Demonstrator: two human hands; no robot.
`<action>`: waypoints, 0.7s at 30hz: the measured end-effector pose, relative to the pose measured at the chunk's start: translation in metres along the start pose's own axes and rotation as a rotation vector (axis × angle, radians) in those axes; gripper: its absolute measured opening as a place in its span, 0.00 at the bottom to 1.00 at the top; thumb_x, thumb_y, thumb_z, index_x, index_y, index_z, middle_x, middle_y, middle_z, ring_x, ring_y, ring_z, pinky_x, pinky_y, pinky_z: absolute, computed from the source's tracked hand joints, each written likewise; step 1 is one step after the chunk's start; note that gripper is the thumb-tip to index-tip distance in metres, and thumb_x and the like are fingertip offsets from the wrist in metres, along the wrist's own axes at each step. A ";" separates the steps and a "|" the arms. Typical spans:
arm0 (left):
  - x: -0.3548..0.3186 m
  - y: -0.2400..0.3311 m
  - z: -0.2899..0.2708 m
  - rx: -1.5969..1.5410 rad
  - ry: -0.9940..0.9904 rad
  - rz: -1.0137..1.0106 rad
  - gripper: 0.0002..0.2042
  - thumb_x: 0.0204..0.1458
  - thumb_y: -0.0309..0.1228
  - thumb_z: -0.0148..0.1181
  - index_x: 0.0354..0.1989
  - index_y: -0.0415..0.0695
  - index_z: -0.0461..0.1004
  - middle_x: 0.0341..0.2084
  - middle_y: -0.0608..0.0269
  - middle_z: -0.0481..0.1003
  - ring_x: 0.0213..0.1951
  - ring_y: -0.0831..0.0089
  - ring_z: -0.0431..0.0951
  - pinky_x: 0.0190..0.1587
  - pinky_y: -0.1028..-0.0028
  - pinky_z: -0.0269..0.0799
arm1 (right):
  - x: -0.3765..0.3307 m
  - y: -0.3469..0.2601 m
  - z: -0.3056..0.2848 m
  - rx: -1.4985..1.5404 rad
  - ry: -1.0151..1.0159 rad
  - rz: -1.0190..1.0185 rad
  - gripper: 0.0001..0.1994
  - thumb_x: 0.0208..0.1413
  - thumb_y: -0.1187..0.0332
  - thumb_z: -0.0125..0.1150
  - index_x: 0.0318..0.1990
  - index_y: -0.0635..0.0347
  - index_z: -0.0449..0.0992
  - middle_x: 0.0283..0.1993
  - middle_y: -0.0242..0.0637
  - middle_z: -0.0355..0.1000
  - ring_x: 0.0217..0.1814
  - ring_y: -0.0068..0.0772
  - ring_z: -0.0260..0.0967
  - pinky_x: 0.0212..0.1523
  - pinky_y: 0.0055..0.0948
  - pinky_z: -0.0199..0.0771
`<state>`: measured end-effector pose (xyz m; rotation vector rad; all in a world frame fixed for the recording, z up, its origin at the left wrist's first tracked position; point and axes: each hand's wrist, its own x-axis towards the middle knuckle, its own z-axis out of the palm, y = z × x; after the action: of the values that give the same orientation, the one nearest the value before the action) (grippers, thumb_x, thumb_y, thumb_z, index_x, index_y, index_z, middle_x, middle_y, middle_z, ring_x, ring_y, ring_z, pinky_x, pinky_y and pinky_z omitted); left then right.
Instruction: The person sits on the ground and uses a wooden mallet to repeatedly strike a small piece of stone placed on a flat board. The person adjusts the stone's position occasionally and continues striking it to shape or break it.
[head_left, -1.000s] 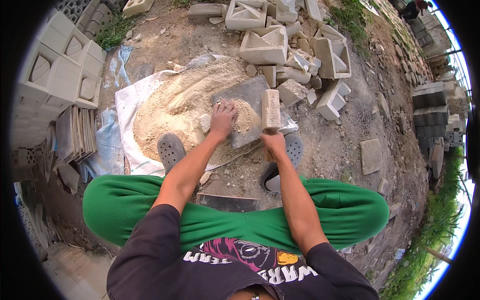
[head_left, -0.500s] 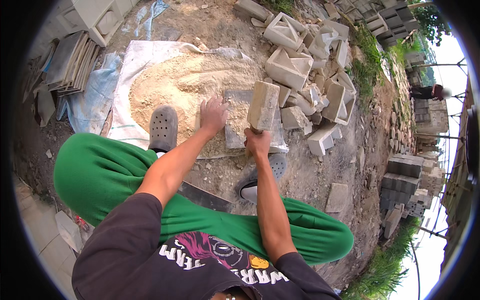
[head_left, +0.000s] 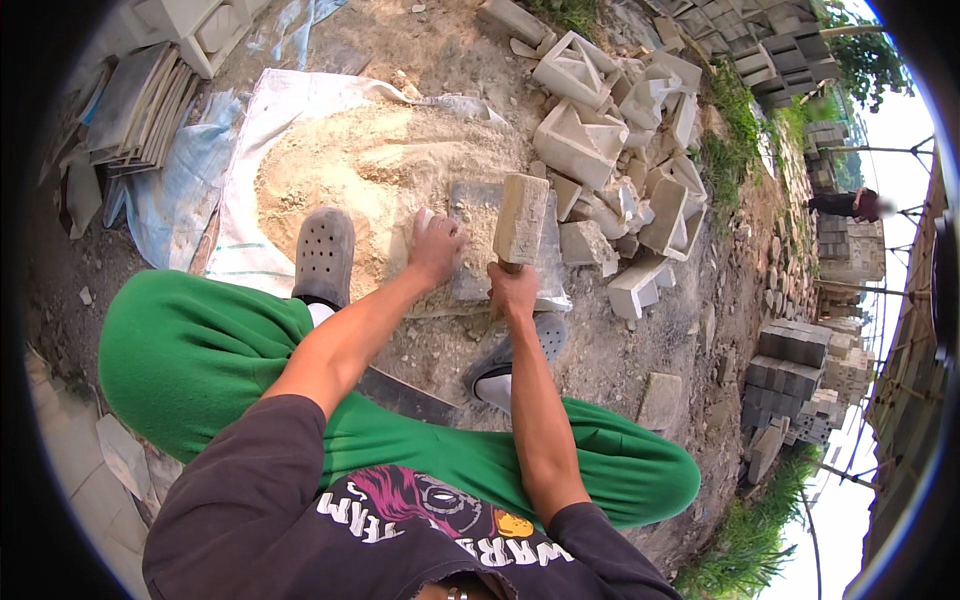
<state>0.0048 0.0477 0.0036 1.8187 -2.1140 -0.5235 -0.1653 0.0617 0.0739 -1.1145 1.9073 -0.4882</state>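
Note:
My right hand (head_left: 513, 288) grips the short handle of a stone-headed mallet (head_left: 521, 219), its block head raised just above a flat grey slab (head_left: 476, 240). My left hand (head_left: 436, 247) rests on the left part of that slab, fingers curled over a small pale piece, next to the mound of sandy powder (head_left: 355, 170). The slab lies on the ground between my two grey clogs (head_left: 323, 255) (head_left: 512, 354). My green trousers (head_left: 200, 350) fill the lower middle of the view.
A white sheet (head_left: 250, 160) lies under the powder mound. Broken hollow concrete blocks (head_left: 580, 140) pile up behind and right of the slab. Thin tiles (head_left: 130, 105) are stacked at far left, grey bricks (head_left: 800, 350) at right. A person (head_left: 845, 203) stands far right.
The view has swung and tilted left. The mallet head stays raised over the slab; my left hand has stayed on the slab's left side.

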 end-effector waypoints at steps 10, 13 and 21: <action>0.022 -0.002 0.014 -0.024 0.130 0.176 0.08 0.53 0.32 0.58 0.39 0.49 0.81 0.53 0.58 0.75 0.58 0.60 0.71 0.66 0.56 0.59 | 0.030 0.021 -0.024 -0.111 -0.150 0.202 0.21 0.39 0.59 0.67 0.29 0.76 0.79 0.27 0.52 0.78 0.31 0.45 0.80 0.35 0.38 0.78; 0.031 0.003 0.014 -0.116 0.036 0.126 0.08 0.52 0.29 0.56 0.36 0.47 0.81 0.47 0.57 0.77 0.52 0.59 0.75 0.59 0.61 0.68 | 0.001 0.001 -0.032 -0.011 -0.162 0.209 0.20 0.40 0.60 0.68 0.26 0.76 0.79 0.24 0.50 0.77 0.24 0.42 0.79 0.30 0.36 0.77; 0.047 0.019 0.009 -0.215 0.007 0.149 0.04 0.50 0.28 0.57 0.28 0.47 0.78 0.29 0.57 0.76 0.41 0.55 0.77 0.45 0.60 0.73 | -0.035 -0.032 -0.045 0.091 -0.059 0.059 0.18 0.43 0.60 0.68 0.31 0.71 0.80 0.23 0.43 0.77 0.21 0.34 0.76 0.27 0.33 0.76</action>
<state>-0.0227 0.0040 0.0037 1.5315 -2.0789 -0.6761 -0.1772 0.0705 0.1376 -1.0002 1.8430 -0.4984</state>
